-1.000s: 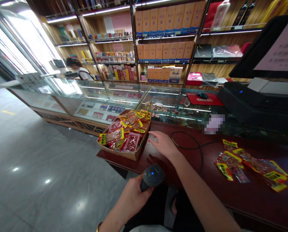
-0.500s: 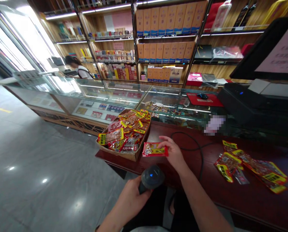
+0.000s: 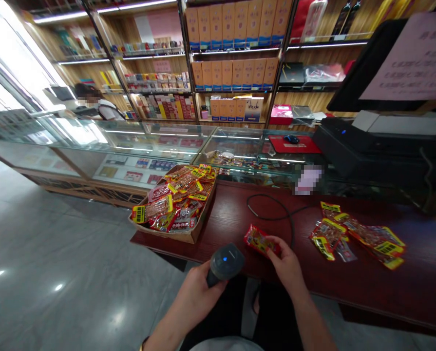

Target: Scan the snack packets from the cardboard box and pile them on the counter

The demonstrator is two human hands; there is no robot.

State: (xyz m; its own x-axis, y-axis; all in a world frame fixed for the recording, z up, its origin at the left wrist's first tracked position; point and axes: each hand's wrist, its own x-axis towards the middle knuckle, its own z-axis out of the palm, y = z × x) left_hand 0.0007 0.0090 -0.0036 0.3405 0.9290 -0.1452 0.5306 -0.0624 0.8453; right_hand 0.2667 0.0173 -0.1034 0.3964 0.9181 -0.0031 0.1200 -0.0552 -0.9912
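My left hand (image 3: 199, 290) is wrapped round the handle of a dark barcode scanner (image 3: 227, 262), with a small blue light on its head. To its right, my right hand (image 3: 285, 263) pinches the near end of a red and yellow snack packet (image 3: 257, 240) just above the counter. An open cardboard box (image 3: 198, 233) full of similar snack packets (image 3: 181, 192) stands at the counter's left edge. Several loose snack packets (image 3: 364, 236) lie spread on the right of the dark red counter (image 3: 236, 209).
A black cable (image 3: 291, 219) curls across the counter. Behind it are a glass display case (image 3: 159, 136), a mouse (image 3: 291, 139) on a red mat and a monitor (image 3: 367, 73) at the right. A person (image 3: 101, 107) is behind the case at the far left.
My right hand has drawn the snack packet away from the box, rightward and nearer to me, and the packet is now tilted. The scanner stays in my left hand. The view has shifted slightly.
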